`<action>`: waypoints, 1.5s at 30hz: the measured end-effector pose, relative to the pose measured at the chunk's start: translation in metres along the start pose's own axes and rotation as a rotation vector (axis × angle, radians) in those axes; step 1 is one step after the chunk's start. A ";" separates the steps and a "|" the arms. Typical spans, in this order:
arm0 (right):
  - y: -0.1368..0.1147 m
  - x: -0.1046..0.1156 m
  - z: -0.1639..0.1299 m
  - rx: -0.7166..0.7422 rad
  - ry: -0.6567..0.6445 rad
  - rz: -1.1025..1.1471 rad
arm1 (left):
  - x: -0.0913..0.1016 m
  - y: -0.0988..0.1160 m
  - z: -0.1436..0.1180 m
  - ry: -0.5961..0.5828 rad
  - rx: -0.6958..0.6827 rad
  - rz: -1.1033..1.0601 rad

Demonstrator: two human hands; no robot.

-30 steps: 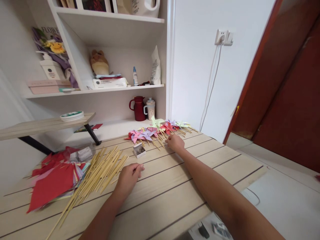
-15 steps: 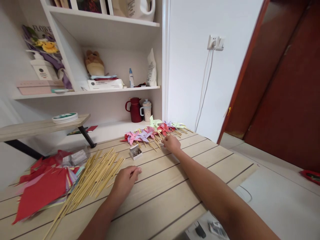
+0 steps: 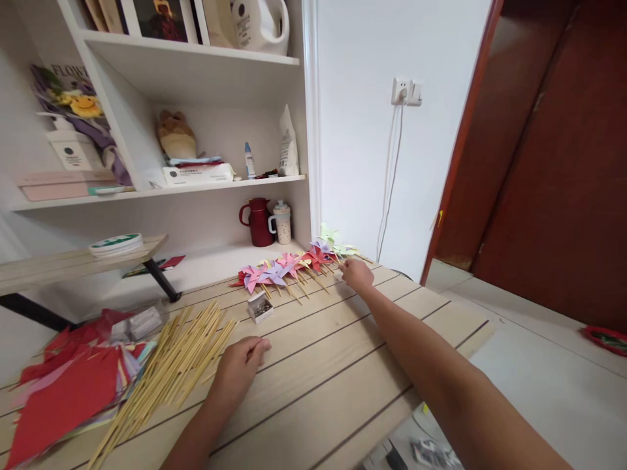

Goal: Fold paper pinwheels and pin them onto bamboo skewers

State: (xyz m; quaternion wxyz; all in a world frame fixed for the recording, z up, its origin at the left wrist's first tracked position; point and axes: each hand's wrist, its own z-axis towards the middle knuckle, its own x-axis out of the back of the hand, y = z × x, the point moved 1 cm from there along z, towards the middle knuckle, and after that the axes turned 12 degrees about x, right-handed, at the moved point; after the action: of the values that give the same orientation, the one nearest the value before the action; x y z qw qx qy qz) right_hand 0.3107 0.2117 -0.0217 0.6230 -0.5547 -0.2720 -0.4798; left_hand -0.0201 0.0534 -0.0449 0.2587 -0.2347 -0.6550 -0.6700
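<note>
The table (image 3: pixel 313 365) is pale wood planking with a matt, lightly grained face and dark seams between the boards. The sticks (image 3: pixel 171 372) are thin bare wood, smooth and unpainted, and the pinwheels (image 3: pixel 289 264) and the loose sheets (image 3: pixel 63 391) are matt coloured paper. The red jug (image 3: pixel 257 222) looks like glossy plastic, and the door (image 3: pixel 563 163) is smooth, reddish-brown wood with a dull sheen.
</note>
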 end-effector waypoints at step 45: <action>0.051 -0.012 0.021 -0.061 -0.006 -0.108 | 0.002 -0.001 0.006 -0.011 -0.030 0.068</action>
State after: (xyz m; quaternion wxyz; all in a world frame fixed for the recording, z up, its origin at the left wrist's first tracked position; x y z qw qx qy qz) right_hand 0.3558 0.2310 -0.0491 0.5783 -0.5594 -0.2885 -0.5190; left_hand -0.0223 0.0590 -0.0447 0.2743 -0.2643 -0.6380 -0.6692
